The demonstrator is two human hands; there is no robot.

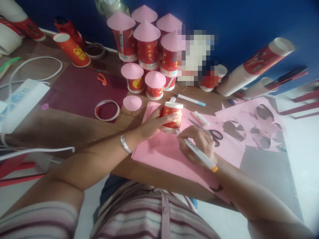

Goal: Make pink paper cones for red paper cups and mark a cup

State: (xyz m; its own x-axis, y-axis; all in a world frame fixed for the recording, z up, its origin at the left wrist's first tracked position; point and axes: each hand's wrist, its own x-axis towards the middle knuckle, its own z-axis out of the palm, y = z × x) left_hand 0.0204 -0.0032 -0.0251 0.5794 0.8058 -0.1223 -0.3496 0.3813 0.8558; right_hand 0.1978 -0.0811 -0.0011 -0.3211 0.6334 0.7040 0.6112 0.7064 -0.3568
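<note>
Red cup (pixel 171 119) held over pink paper (pixel 154 147), white rim up; interior contents cannot be made out. Left hand (pixel 155 122): grip around the cup's side, thumb across the front. Right hand (pixel 196 142): grip clasping white marker (pixel 199 155), tip at the cup's lower edge. Behind: red cylinders (pixel 149 53) topped by pink cones (pixel 146 32), insides hidden. Pen holder (pixel 261 88), far right, contains pens (pixel 286 78). Wooden tabletop (pixel 82 127) also carries orange-red cup (pixel 71 49), upper left. Scissors (pixel 215 136) lie on pink paper. Blue wall (pixel 249 26) behind; pale floor (pixel 301 149) at right.
</note>
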